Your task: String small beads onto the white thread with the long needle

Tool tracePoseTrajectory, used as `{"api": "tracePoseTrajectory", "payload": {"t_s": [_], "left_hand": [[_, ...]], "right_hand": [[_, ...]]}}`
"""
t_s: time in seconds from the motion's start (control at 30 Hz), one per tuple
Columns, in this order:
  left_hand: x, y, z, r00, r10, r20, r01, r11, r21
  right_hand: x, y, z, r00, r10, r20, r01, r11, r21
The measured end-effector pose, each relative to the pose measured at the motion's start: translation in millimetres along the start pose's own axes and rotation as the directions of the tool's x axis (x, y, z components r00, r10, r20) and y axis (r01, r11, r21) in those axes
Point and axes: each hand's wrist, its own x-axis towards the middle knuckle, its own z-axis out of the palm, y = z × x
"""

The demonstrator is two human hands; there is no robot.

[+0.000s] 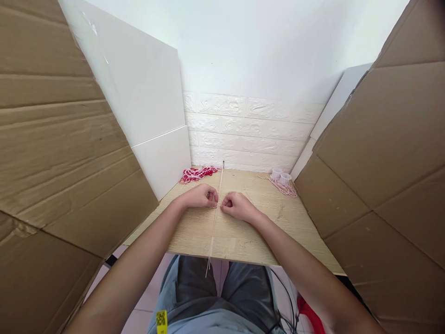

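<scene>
A thin pale cord (214,227) runs from a small dark peg (223,162) at the back of the table toward me, and its loose ends hang over the front edge. My left hand (203,196) is just left of the cord, its fingers curled in a pinch. Just right of the cord, my right hand (236,205) has thumb and forefinger pinched together. A fine strand seems to run at the left fingertips; what the right fingertips hold is too small to make out.
Red and white cord (199,174) lies bunched at the back left. At the back right are pink-white cord (283,187) and two small clear cups (285,178). Cardboard walls (389,153) flank the wooden table (187,236). A white brick-pattern wall (243,125) closes the back.
</scene>
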Motion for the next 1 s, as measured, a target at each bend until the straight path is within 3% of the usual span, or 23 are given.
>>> {"api": "tracePoseTrajectory", "payload": {"t_s": [0.33, 0.6, 0.83, 1.0], "left_hand": [[-1.5, 4.4, -2.1, 0.994, -0.030, 0.102, 0.027, 0.999, 0.029], [-0.4, 8.1, -2.4, 0.993, -0.039, 0.116, 0.050, 0.994, -0.096], [0.5, 8.3, -2.9, 0.986, -0.154, -0.058, 0.141, 0.973, -0.184], [3.2, 5.3, -5.7, 0.913, -0.379, -0.148, 0.264, 0.829, -0.494]], "right_hand": [[-1.3, -6.0, -1.2, 1.000, 0.011, -0.010, -0.011, 1.000, -0.026], [-0.5, -7.6, 0.8, 1.000, -0.007, 0.000, 0.007, 1.000, -0.022], [-0.7, -6.6, 1.4, 0.999, -0.050, -0.017, 0.049, 0.998, -0.046], [-0.9, -5.2, 0.5, 0.998, -0.064, -0.015, 0.063, 0.997, -0.050]]}}
